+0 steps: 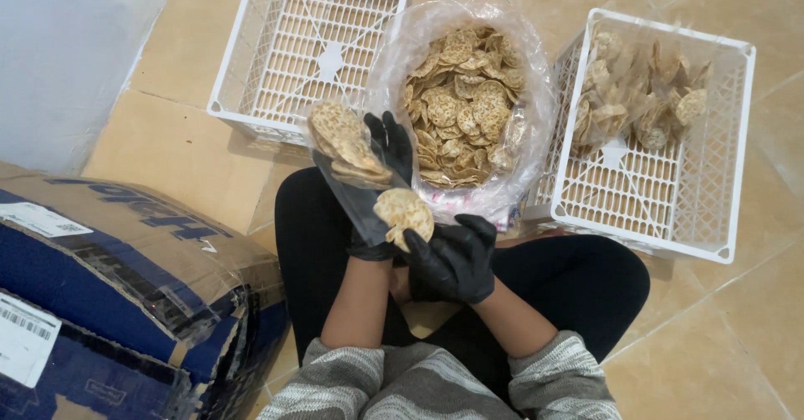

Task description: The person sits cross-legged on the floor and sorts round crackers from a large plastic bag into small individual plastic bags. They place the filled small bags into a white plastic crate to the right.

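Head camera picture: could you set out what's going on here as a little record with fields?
left hand: black glove, holds a small clear bag with round crackers in it
right hand: black glove, holds one cracker at the bag's mouth
big bag: clear plastic, open, full of loose crackers
left crate: white, nothing visible inside
right crate: white, holds filled packets
cardboard box: at the person's left
floor: tan tiles

An empty white crate (310,51) sits on the tan tile floor (729,336) at upper left. Another white crate (670,211) at right holds what look like small sealed packs (645,93) — the plastic blurs them. A taped cardboard box (109,303) lies at lower left.
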